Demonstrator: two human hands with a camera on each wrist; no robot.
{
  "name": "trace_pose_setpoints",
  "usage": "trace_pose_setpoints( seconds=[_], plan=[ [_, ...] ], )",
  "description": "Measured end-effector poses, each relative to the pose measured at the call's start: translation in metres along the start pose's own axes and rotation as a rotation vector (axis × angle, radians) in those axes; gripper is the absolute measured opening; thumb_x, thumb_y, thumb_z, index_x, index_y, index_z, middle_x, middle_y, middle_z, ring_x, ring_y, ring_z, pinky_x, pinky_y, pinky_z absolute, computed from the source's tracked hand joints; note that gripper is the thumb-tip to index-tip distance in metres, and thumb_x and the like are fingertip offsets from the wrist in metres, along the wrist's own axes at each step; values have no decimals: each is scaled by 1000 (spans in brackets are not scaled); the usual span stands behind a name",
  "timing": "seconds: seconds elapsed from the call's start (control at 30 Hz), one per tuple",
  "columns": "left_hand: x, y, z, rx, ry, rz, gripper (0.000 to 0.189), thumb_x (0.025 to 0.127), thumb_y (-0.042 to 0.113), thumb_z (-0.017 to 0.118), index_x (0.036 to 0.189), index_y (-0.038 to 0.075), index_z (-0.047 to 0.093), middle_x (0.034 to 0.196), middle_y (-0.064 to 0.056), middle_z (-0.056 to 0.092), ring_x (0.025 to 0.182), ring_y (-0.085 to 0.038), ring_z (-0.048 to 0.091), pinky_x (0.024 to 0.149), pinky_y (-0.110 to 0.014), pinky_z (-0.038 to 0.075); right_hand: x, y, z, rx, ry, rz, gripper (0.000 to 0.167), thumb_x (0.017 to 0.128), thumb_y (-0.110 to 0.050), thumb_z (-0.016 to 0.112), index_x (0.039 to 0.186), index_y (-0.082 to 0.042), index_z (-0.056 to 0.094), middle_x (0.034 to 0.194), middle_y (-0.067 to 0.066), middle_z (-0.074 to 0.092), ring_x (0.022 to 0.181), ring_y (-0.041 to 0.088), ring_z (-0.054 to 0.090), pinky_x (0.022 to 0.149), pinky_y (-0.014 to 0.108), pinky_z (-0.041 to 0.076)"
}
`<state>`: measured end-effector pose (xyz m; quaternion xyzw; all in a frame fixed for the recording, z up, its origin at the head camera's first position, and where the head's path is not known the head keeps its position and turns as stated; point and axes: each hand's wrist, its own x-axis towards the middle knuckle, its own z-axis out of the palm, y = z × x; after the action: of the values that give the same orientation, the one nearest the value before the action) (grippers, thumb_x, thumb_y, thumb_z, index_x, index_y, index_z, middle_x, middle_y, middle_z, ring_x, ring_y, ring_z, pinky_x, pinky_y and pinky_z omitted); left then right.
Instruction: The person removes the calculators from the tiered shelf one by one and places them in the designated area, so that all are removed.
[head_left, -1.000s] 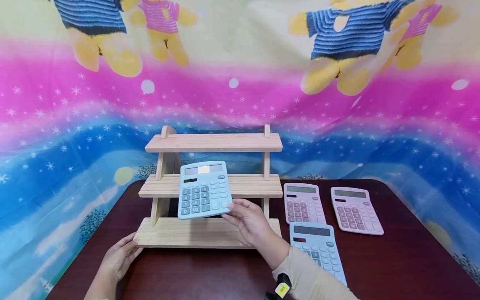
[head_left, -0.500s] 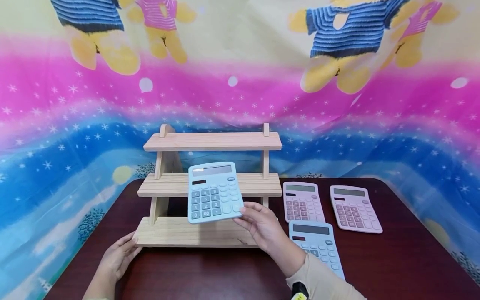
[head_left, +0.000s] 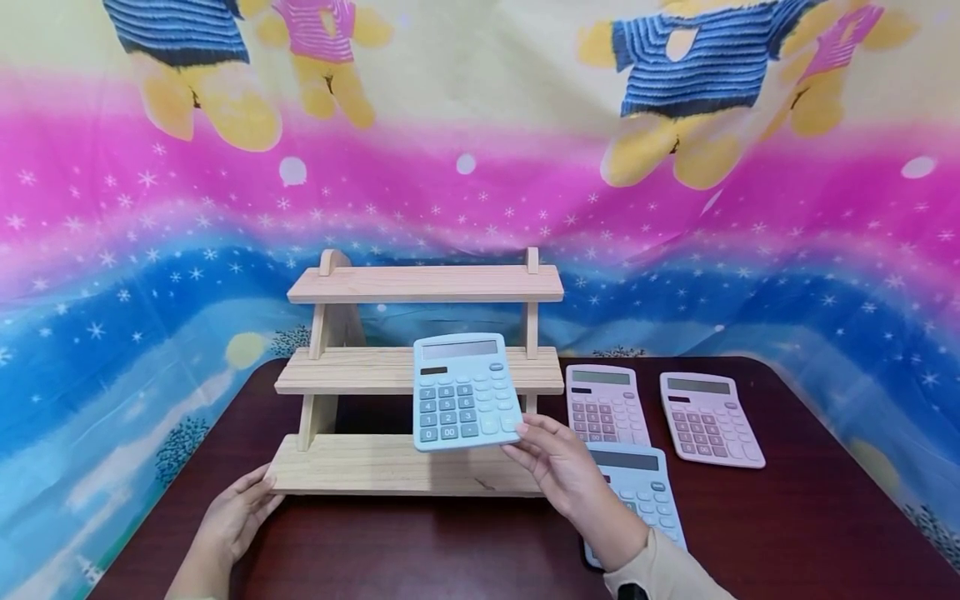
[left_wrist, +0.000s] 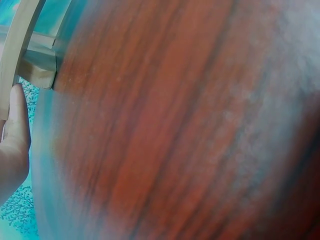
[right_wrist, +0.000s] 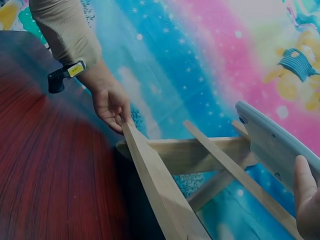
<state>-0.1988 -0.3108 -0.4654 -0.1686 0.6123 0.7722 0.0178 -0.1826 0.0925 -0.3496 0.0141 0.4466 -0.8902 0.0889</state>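
A light blue calculator (head_left: pixel 463 392) is held up in front of the three-tier wooden stand (head_left: pixel 352 465), its keys facing the head camera. My right hand (head_left: pixel 564 473) pinches it by the lower right corner. The right wrist view shows the calculator's back (right_wrist: pixel 280 147) with the right thumb or a finger (right_wrist: pixel 303 182) against it. My left hand (head_left: pixel 236 515) grips the left end of the stand's bottom shelf. Seen from the right wrist, the left hand's fingers (right_wrist: pixel 120 112) are curled at that shelf end.
Two pink calculators (head_left: pixel 604 404) (head_left: pixel 712 419) lie on the dark red-brown table (head_left: pixel 360 550) right of the stand. Another light blue calculator (head_left: pixel 651 492) lies nearer, partly hidden by my right arm. A printed cloth (head_left: pixel 480 208) hangs behind the table.
My right hand has carried the blue calculator to the right and slightly down, across the front of the stand. My left hand stays at the shelf end.
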Motion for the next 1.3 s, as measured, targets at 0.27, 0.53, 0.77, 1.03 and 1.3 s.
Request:
trace_pose_setpoints(
  seconds=[0.27, 0.53, 0.77, 1.03, 1.3],
  plan=[
    [-1, 2, 0, -6, -8, -15, 72, 81, 18, 62, 135, 1, 18, 98, 3, 52, 80, -2, 56, 81, -23, 45, -7, -7, -10, 0, 86, -10, 19, 82, 7, 47, 84, -4, 62, 88, 11, 59, 76, 17, 53, 76, 30, 48],
    [-4, 5, 3, -10, 2, -37, 75, 81, 17, 62, 136, 0, 14, 88, 9, 51, 79, -1, 56, 81, -23, 45, -18, -12, -18, -2, 114, -19, 17, 82, 5, 48, 90, -3, 60, 91, 11, 58, 78, 18, 55, 79, 31, 47],
    [-5, 4, 2, -39, -9, -28, 58, 79, 17, 64, 127, 14, 32, 88, 8, 51, 80, -2, 56, 81, -23, 44, -26, -19, -26, -13, 130, -38, 19, 82, 5, 48, 86, -6, 62, 90, 9, 58, 78, 17, 55, 78, 29, 47],
    [-5, 5, 4, -48, -8, -31, 55, 79, 17, 64, 124, 13, 33, 87, 9, 51, 80, -2, 56, 82, -23, 44, -35, -28, -43, -8, 103, -63, 19, 84, 4, 48, 89, -7, 62, 93, 7, 59, 86, 17, 57, 81, 29, 46],
    [-6, 3, 3, -67, -5, -31, 37, 78, 17, 65, 110, 20, 46, 85, 10, 52, 79, -2, 56, 81, -23, 44, -40, -33, -61, 71, 21, -111, 25, 85, 6, 45, 88, -7, 66, 92, 7, 61, 83, 16, 59, 78, 29, 47]
  ],
)
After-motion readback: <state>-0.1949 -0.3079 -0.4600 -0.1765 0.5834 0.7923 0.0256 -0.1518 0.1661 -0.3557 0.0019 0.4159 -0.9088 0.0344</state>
